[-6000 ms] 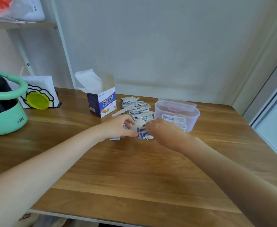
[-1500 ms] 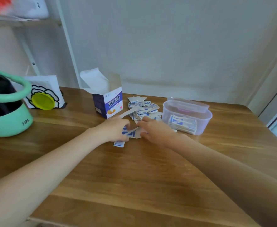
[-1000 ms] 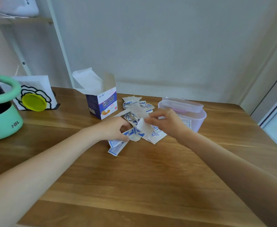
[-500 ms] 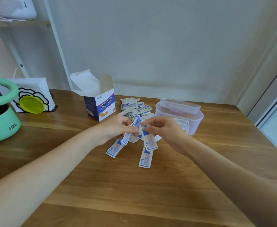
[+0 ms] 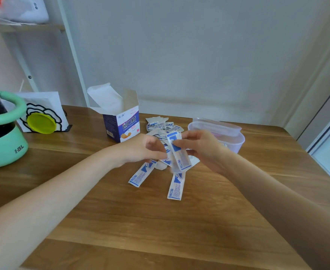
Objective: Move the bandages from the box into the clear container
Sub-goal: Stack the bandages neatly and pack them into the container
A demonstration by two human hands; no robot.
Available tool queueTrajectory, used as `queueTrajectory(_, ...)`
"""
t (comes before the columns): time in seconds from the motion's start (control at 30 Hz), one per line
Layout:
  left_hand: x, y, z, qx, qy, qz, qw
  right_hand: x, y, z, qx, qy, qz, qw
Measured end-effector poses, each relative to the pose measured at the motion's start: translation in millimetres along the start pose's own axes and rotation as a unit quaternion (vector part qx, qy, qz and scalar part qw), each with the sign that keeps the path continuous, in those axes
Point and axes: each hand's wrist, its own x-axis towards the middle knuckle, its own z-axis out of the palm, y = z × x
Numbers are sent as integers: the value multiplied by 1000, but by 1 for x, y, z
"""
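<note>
Right hand (image 5: 203, 151) lifted bandage (image 5: 179, 154); left hand (image 5: 140, 151) pinches it too; box (image 5: 124, 123) reads CHUANGKOUTIE.

Held bandages (image 5: 178, 154): motion-blurred; their count could not be told.
Clear container (image 5: 236, 142): near wall hidden by right hand (image 5: 205, 148).
Green pot (image 5: 3, 133): cut by the left edge.
Pile (image 5: 160, 127): wrappers too small to read.

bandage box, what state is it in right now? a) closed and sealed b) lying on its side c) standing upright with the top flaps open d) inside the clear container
c: the bandage box stands upright on the table with its top flaps folded open, left of the clear container.
</note>
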Motion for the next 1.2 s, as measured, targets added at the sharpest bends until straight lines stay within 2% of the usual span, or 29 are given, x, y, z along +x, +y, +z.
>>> queueTrajectory(0.1,1,-9,-7,187,5,-3,982,-6,-12,-9,-173,-30,52,983)
queueTrajectory(0.17,2,-14,-5,312,-22,-8,950,-10,-13,-10,-299,-72,96,947)
queueTrajectory(0.23,3,-15,-1,361,-25,-7,932,-16,-9,-4,-383,-106,124,909)
queueTrajectory(0.3,2,-15,1,345,-18,-7,938,-17,-3,4,-425,-91,115,893)
queueTrajectory(0.43,3,-15,-1,292,14,-4,956,-18,4,18,-380,-48,45,923)
queueTrajectory(0.53,2,-13,-5,145,63,-24,987,-15,-2,19,-342,-9,-8,940)
queueTrajectory(0.6,0,-9,-5,35,80,-40,995,-14,-7,18,-313,2,-28,949)
queueTrajectory(0.7,-4,-1,0,-106,28,-66,992,-13,-14,21,-357,5,-88,930)
queueTrajectory(0.77,-7,5,4,-171,-27,-72,982,-13,-15,23,-385,4,-121,915)
queueTrajectory(0.87,-8,9,3,-248,-68,-81,963,-12,-14,21,-412,3,-145,900)
queueTrajectory(0.97,-9,10,2,-221,-67,-67,971,-11,-12,20,-434,-3,-159,887)
queueTrajectory(1.03,-8,8,5,-164,-41,-46,985,-11,-9,22,-407,32,-185,894)
queueTrajectory(1.13,-3,5,5,-151,38,-40,987,-8,-12,19,-270,132,-187,935)
queueTrajectory(1.2,2,3,2,-146,101,-52,983,-6,-18,14,-198,149,-138,959)
